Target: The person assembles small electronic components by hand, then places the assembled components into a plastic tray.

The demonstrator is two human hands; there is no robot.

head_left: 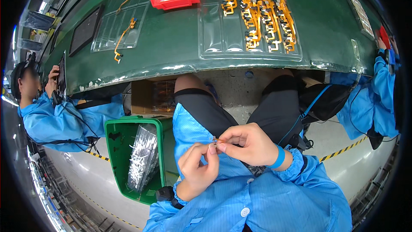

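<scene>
Above my lap, in front of the table's near edge, both hands meet at a small orange flex cable (220, 140). My right hand (251, 144), a blue band on its wrist, pinches it between thumb and fingers. Fingertips of my left hand (198, 165) close on its lower end, with the thumb against it; most of the piece is hidden by the fingers. More orange flex cables (270, 17) with dark connectors lie in rows in a clear plastic tray (219, 53) on the green table (167, 38).
A red bin (175, 4) of small white pieces stands at the back. Left of it, another clear tray (101, 41) carries two flex cables beside a dark flat panel (86, 30). A green waste bin (162, 159) stands at my left. Co-workers sit left (56, 120) and right (365, 111).
</scene>
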